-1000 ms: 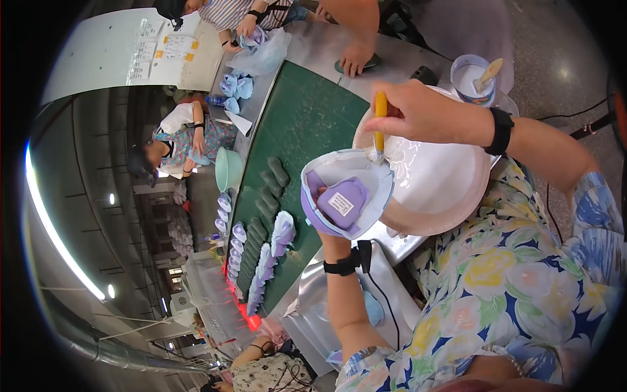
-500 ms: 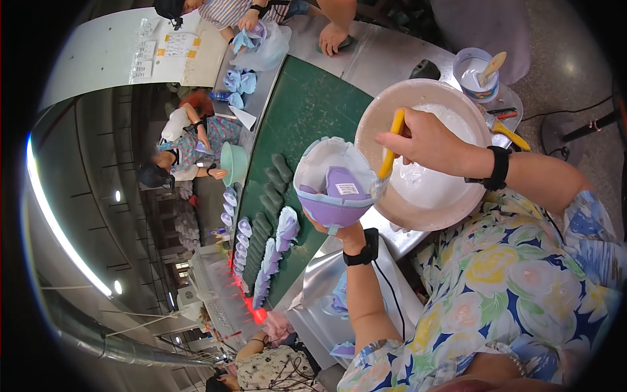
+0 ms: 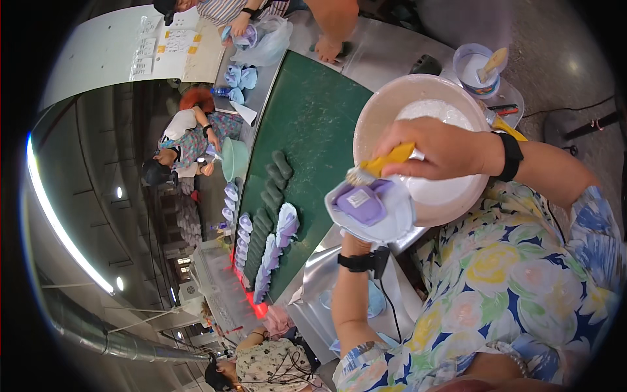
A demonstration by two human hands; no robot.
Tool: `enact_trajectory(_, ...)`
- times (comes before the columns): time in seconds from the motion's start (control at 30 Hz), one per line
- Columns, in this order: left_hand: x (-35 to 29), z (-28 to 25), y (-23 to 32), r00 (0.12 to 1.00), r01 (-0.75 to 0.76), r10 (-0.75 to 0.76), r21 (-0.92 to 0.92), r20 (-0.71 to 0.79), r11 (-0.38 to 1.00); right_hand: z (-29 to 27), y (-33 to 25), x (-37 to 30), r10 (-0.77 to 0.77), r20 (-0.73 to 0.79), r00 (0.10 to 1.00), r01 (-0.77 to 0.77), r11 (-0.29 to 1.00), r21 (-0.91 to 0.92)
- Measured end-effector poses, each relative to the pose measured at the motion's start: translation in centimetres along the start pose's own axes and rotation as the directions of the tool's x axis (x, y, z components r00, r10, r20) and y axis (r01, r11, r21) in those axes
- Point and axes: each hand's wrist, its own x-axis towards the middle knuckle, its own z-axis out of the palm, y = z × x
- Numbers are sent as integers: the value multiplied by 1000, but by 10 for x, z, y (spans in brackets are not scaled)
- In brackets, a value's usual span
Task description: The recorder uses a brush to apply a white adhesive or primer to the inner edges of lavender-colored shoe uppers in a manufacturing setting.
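My right hand [image 3: 436, 145] grips a yellow-handled brush [image 3: 396, 157]. Its pale bristles rest at the edge of a lavender and light-blue shoe upper [image 3: 366, 208], whose opening faces up and shows a white label on the lavender part. From below, my left hand [image 3: 356, 243] supports that upper; its fingers are mostly hidden underneath. Behind my right hand stands a large pinkish basin [image 3: 373, 117] with white liquid [image 3: 450, 191] inside.
A green conveyor belt [image 3: 320, 111] carries dark sole-shaped pieces [image 3: 261, 225] and lavender uppers [image 3: 268, 268]. At the right are a small tub [image 3: 465, 55] with a brush [image 3: 493, 64] and another yellow-handled brush [image 3: 509, 129]. Other people work along the line; a mint basin [image 3: 234, 159] is across.
The upper has turned and shifted right, nearer the basin. My right hand has tilted the brush from upright to nearly level and moved its bristles to the upper's far edge.
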Motion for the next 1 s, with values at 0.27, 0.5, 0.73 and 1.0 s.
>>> enact_trajectory(0.27,-9,37,-28,984,66,-75,-58,-164,996,18,7,18,-272,222,936,303,946,-117)
enact_trajectory(0.5,0,43,-18,980,93,-91,-2,-179,996,3,12,19,185,230,955,-141,970,-196)
enact_trajectory(0.73,-3,27,3,990,50,-33,116,-140,992,-15,10,24,421,240,875,-378,903,-204)
enact_trajectory(1.0,-3,29,18,969,-91,73,-64,-237,994,14,18,19,-196,240,951,250,943,-222)
